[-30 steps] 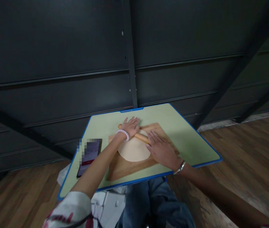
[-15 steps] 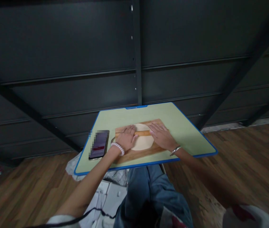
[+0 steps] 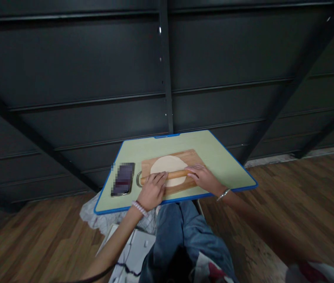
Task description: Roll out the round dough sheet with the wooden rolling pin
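Observation:
A flat, pale oval of dough (image 3: 168,163) lies on a wooden board (image 3: 192,155) with a metal handle at its left end. Across the near part of the dough runs a wooden rolling pin (image 3: 177,174). My left hand (image 3: 153,189), with a beaded bracelet at the wrist, rests its fingers over the left part of the pin. My right hand (image 3: 204,177), with a silver bangle, has its fingers bent over the pin's right end. Parts of the pin are hidden under both hands.
The board sits on a pale green table (image 3: 220,157) with a blue rim. A phone (image 3: 123,179) lies left of the board. Dark metal panels (image 3: 111,63) stand behind the table. My legs in jeans (image 3: 169,232) and a white box (image 3: 139,247) are below.
Both hands and the rolling pin have moved toward me, from the middle of the dough to its near part. The fingers are more bent now, and more of the dough's far side shows.

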`<move>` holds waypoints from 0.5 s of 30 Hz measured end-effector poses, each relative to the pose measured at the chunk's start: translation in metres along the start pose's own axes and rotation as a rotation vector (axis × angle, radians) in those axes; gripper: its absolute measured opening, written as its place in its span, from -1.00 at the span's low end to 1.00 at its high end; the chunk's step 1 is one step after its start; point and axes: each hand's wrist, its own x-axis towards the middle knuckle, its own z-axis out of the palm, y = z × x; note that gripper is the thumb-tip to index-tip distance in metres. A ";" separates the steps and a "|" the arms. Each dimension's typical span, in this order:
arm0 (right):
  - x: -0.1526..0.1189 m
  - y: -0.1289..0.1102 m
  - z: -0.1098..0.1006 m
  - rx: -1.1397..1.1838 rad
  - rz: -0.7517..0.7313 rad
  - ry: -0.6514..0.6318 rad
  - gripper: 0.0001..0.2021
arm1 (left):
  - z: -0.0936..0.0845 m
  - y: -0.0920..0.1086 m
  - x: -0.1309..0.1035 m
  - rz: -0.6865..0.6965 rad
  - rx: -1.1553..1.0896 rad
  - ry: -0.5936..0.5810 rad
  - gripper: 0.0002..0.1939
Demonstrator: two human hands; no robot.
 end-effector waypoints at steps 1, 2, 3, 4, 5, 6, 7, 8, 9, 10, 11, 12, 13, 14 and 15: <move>-0.002 -0.001 -0.001 0.013 -0.005 0.001 -0.73 | 0.000 0.002 -0.002 -0.011 -0.028 0.022 -0.54; -0.003 -0.001 -0.002 0.025 -0.007 0.003 -0.73 | 0.001 0.004 -0.004 -0.026 -0.054 0.044 -0.55; -0.005 -0.001 -0.003 0.036 -0.006 0.003 -0.73 | 0.001 0.006 -0.006 -0.044 -0.074 0.068 -0.56; -0.008 -0.001 -0.004 0.047 -0.004 0.005 -0.74 | 0.002 0.008 -0.007 -0.061 -0.088 0.088 -0.57; -0.010 -0.002 -0.004 0.057 0.001 0.008 -0.74 | 0.003 0.010 -0.008 -0.078 -0.096 0.105 -0.58; -0.012 -0.002 -0.005 0.064 0.007 0.012 -0.74 | 0.003 0.012 -0.009 -0.092 -0.101 0.116 -0.58; -0.014 -0.003 -0.006 0.064 0.011 0.014 -0.74 | 0.004 0.014 -0.009 -0.105 -0.102 0.126 -0.58; -0.017 -0.004 -0.007 0.055 0.012 0.014 -0.74 | 0.004 0.015 -0.010 -0.114 -0.094 0.132 -0.59; -0.018 -0.006 -0.008 0.038 0.007 0.011 -0.72 | 0.005 0.017 -0.010 -0.122 -0.077 0.133 -0.59; -0.020 -0.009 -0.009 0.014 -0.001 0.005 -0.70 | 0.005 0.018 -0.010 -0.126 -0.050 0.130 -0.59; -0.021 -0.012 -0.009 -0.012 -0.013 -0.006 -0.68 | 0.006 0.020 -0.011 -0.127 -0.015 0.124 -0.59; -0.021 -0.015 -0.010 -0.037 -0.025 -0.020 -0.66 | 0.007 0.022 -0.011 -0.127 0.026 0.116 -0.57; -0.021 -0.018 -0.010 -0.058 -0.035 -0.036 -0.64 | 0.008 0.024 -0.011 -0.134 0.069 0.105 -0.55; -0.020 -0.022 -0.009 -0.074 -0.041 -0.054 -0.62 | 0.008 0.026 -0.011 -0.151 0.108 0.097 -0.54; -0.018 -0.024 -0.009 -0.087 -0.046 -0.075 -0.61 | 0.009 0.029 -0.011 -0.180 0.143 0.092 -0.54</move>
